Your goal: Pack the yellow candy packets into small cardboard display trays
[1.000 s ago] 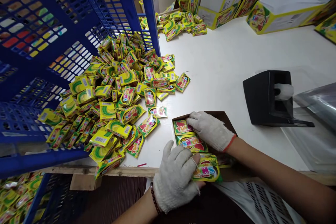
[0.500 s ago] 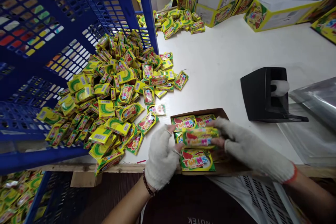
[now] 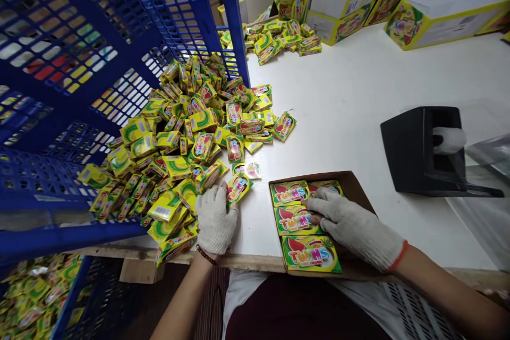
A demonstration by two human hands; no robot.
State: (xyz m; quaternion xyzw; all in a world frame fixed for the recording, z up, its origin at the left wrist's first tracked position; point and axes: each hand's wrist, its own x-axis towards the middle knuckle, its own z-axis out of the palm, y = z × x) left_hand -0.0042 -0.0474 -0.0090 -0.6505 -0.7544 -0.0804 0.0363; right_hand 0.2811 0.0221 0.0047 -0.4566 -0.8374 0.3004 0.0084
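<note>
My left hand (image 3: 215,218), in a white knit glove, rests on the edge of a heap of small yellow-green candy packs (image 3: 187,138), its fingertips closing on one pack (image 3: 238,189) at the heap's near right. My right hand (image 3: 350,226), also gloved, lies with fingers spread flat on the packs inside a shallow brown cardboard tray (image 3: 354,185) at the table's front edge. Three "TWINS" packs (image 3: 297,219) lie face up in a column in the tray's left side.
A tipped blue plastic crate (image 3: 79,64) spills the heap on the left. A black tape dispenser (image 3: 422,151) stands to the right beside clear plastic film (image 3: 488,196). Yellow cartons (image 3: 438,16) and more packs (image 3: 279,40) line the back. Another crate of packs (image 3: 32,297) sits below left.
Both hands let go of the pack they held over the tray. My left hand moved left to the heap. My right hand settled flat onto the packs in the tray.
</note>
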